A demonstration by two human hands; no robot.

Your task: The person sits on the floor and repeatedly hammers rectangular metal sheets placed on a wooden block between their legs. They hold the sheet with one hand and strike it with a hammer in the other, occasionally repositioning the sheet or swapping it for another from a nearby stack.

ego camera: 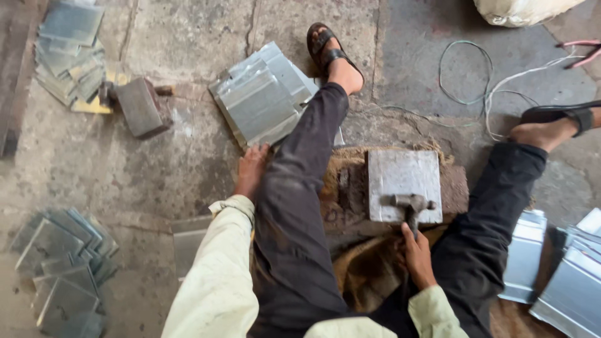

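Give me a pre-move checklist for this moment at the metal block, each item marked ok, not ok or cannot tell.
1. Right hand gripped on the hammer handle: ok, fingers wrap it.
2. Hammer head resting on the metal block: ok, it sits at the near edge.
3. Block top free of a workpiece: ok, only the hammer is on it.
4. Left hand at the folded sheet stack: ok, fingertips at its near corner; a grip on a sheet, cannot tell.
5. Block seated flat on the burlap pad: cannot tell, its underside is hidden.
6. Legs away from the block: ok, they lie to either side.
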